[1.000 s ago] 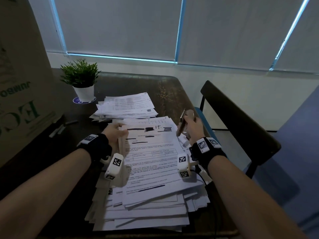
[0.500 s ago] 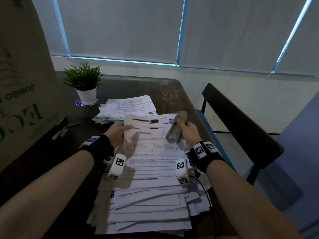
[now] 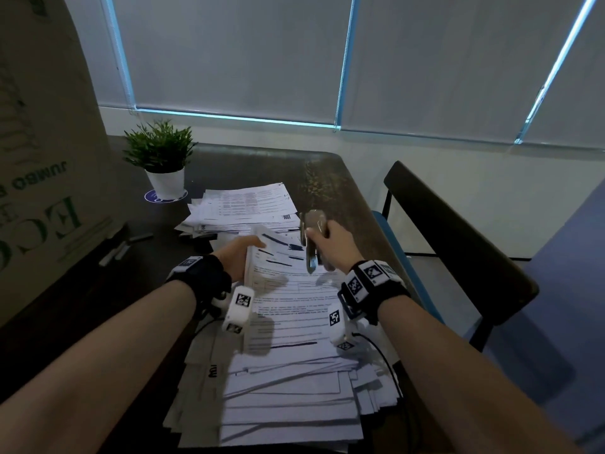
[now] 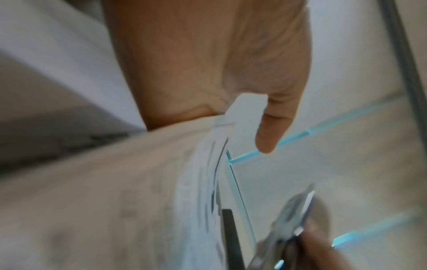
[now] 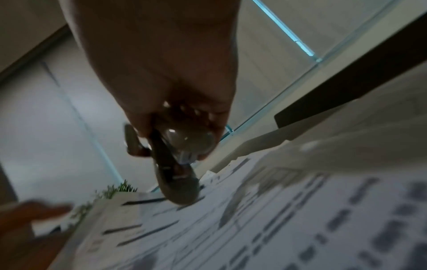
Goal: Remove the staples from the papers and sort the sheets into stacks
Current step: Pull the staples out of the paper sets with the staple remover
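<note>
Desk (image 3: 255, 165) was dark, glossy, worn near its far right edge. Room dim; 3 closed roller blinds (image 3: 235, 50) behind it, thin blue light at their edges. Black chair (image 3: 458, 234) with a blue seat stood just right of the desk. Big cardboard box (image 3: 42, 178) with green print sat on the far left, contents not visible. White pot (image 3: 167, 183) on a blue coaster held a small green plant (image 3: 158, 145). A few pens or markers (image 3: 121, 249) lay between box and papers, too dim to identify.

Near pile of loose sheets (image 3: 288, 404) was fanned messily at the front edge. Second, smaller stack (image 3: 245, 204) lay beyond it, just right of the pot.

Left hand (image 3: 237, 258) pinched the top-left corner of a stapled set (image 3: 288, 290), thumb on top, lifting that corner off the near pile; in the left wrist view the page edges (image 4: 208, 164) splayed below the thumb (image 4: 275, 127). Right hand (image 3: 330, 244) was curled around a metal staple remover (image 3: 311, 240), its tip pointing down and resting on or just above the set's top edge; contact unclear due to blur. Right wrist view showed the tool (image 5: 175, 164) over printed lines.
</note>
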